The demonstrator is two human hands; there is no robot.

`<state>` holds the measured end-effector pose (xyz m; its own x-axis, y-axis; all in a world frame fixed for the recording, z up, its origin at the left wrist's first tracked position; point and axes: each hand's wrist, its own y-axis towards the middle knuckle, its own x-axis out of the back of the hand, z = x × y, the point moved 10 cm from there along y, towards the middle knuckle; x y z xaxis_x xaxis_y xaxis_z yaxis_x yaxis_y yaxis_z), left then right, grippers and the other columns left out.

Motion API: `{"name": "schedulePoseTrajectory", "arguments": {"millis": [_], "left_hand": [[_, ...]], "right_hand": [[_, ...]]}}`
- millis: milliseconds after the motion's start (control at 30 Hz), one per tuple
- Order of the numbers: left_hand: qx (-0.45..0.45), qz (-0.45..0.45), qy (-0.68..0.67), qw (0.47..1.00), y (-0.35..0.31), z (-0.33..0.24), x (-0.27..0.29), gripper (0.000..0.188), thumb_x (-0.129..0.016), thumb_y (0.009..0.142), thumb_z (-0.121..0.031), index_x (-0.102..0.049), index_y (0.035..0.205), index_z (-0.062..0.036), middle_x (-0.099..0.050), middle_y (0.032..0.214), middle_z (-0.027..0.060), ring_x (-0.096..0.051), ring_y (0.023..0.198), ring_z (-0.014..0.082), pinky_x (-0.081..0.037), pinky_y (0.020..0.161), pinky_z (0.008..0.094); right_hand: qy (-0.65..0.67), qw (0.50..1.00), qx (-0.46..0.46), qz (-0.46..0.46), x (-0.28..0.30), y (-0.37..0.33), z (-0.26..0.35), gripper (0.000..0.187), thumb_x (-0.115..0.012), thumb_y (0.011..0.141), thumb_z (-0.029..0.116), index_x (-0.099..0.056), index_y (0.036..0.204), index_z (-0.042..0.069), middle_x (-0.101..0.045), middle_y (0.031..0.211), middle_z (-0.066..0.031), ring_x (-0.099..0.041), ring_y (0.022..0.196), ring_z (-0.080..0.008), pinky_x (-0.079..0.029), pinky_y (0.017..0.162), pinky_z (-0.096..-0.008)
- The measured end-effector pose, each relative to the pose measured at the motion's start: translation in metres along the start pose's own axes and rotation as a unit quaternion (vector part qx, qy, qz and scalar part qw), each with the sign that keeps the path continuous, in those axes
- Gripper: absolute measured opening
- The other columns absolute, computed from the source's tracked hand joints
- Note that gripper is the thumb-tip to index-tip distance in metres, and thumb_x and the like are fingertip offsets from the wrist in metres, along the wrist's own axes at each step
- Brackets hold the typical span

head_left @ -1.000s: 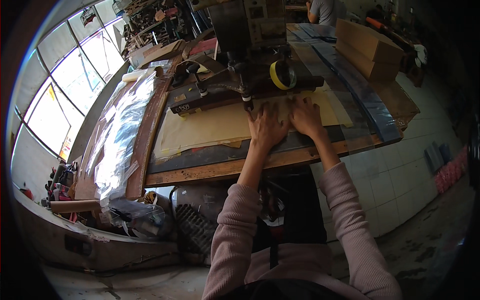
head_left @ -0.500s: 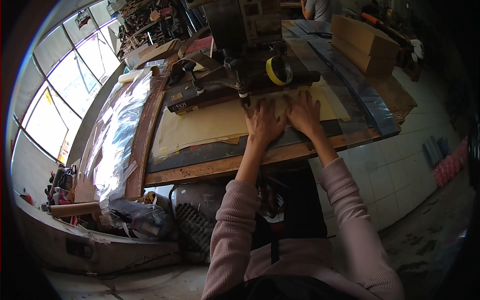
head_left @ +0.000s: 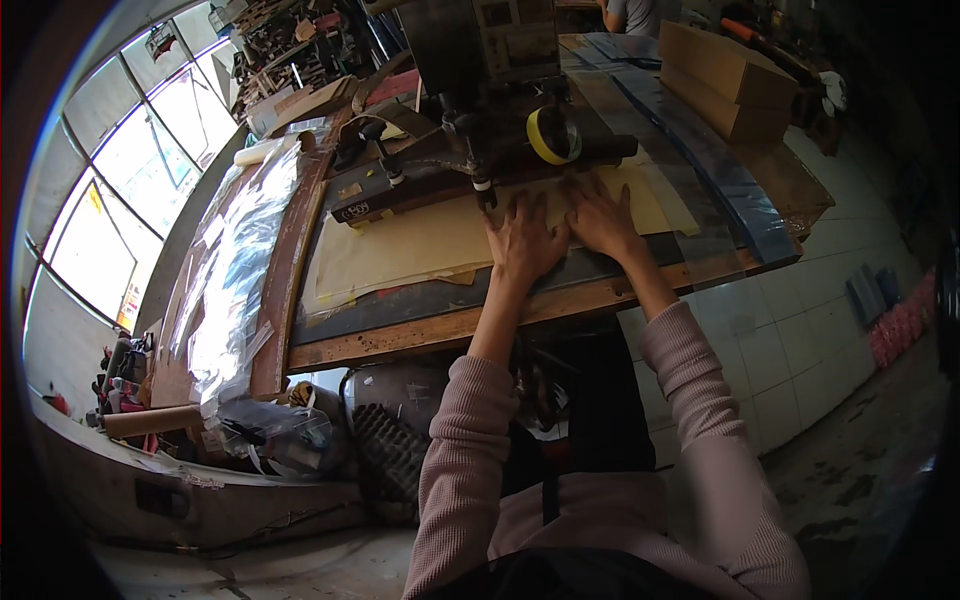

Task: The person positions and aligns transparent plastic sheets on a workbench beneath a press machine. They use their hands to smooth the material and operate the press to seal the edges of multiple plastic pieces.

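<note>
My left hand [head_left: 527,238] lies flat on a pale yellow sheet [head_left: 400,255], fingers spread and pointing away from me. Beside it on the right, my right hand [head_left: 602,217] presses on the same sheet with its fingers apart. Their thumb sides are close together. The sheet's far edge runs beneath a long dark bar [head_left: 400,203] of a machine [head_left: 480,60], and the fingertips are close to that bar. A small upright fitting with a white collar [head_left: 482,184] stands just ahead of my left fingertips. Behind the bar leans a yellow-rimmed ring [head_left: 553,136], like a tape roll.
The table has a wooden front edge [head_left: 420,338]. Shiny clear plastic film [head_left: 235,270] covers a board on the left. Cardboard boxes [head_left: 725,85] stand at the right rear, beside dark blue plastic strips [head_left: 740,205]. Another person [head_left: 632,15] is at the far back.
The view has shifted slightly. Both hands stay flat on the sheet, with the right fingers a little farther forward, nearer the bar.
</note>
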<state>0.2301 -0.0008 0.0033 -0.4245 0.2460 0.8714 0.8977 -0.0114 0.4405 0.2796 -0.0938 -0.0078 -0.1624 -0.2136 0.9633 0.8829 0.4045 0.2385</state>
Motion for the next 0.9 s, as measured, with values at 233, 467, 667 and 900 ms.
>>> {"name": "schedulePoseTrajectory", "arguments": {"millis": [233,467,667,900], "left_hand": [[0.007,0.006,0.001,1.0,0.0,0.003,-0.001,0.055,-0.047,0.081,-0.043,-0.046,0.127,-0.0119,-0.041,0.132,0.0143,-0.04,0.123,0.0274,-0.025,0.092,0.0662],[-0.002,0.021,0.012,1.0,0.001,0.003,-0.003,0.057,-0.047,0.08,-0.042,-0.045,0.129,-0.0125,-0.04,0.134,0.0132,-0.038,0.125,0.0253,-0.027,0.089,0.062],[0.002,0.048,0.001,0.999,0.004,0.009,-0.005,0.06,-0.046,0.079,-0.047,-0.043,0.131,-0.0171,-0.035,0.14,0.0122,-0.036,0.128,0.0259,-0.025,0.091,0.0612],[0.0,0.098,0.015,0.995,0.011,0.018,-0.012,0.064,-0.045,0.078,-0.053,-0.04,0.133,-0.0203,-0.032,0.142,0.0126,-0.034,0.128,0.0299,-0.02,0.093,0.0658]], "right_hand": [[-0.036,0.997,-0.022,0.072,0.002,0.006,0.003,0.054,-0.041,0.084,0.033,-0.036,0.135,0.015,-0.028,0.144,-0.0019,-0.023,0.132,-0.035,-0.014,0.104,-0.065],[-0.035,0.998,-0.025,0.039,0.006,0.018,0.005,0.055,-0.052,0.076,0.03,-0.041,0.129,0.019,-0.037,0.135,-0.0039,-0.031,0.127,-0.0357,-0.019,0.101,-0.0655],[-0.081,0.991,-0.029,0.098,0.003,0.028,0.012,0.055,-0.055,0.073,0.031,-0.047,0.126,0.021,-0.038,0.135,-0.0015,-0.03,0.127,-0.0335,-0.016,0.103,-0.0629],[-0.092,0.992,-0.027,0.085,0.003,0.03,0.016,0.057,-0.057,0.072,0.03,-0.046,0.128,0.028,-0.038,0.136,-0.0009,-0.031,0.126,-0.033,-0.015,0.1,-0.0675]]}}
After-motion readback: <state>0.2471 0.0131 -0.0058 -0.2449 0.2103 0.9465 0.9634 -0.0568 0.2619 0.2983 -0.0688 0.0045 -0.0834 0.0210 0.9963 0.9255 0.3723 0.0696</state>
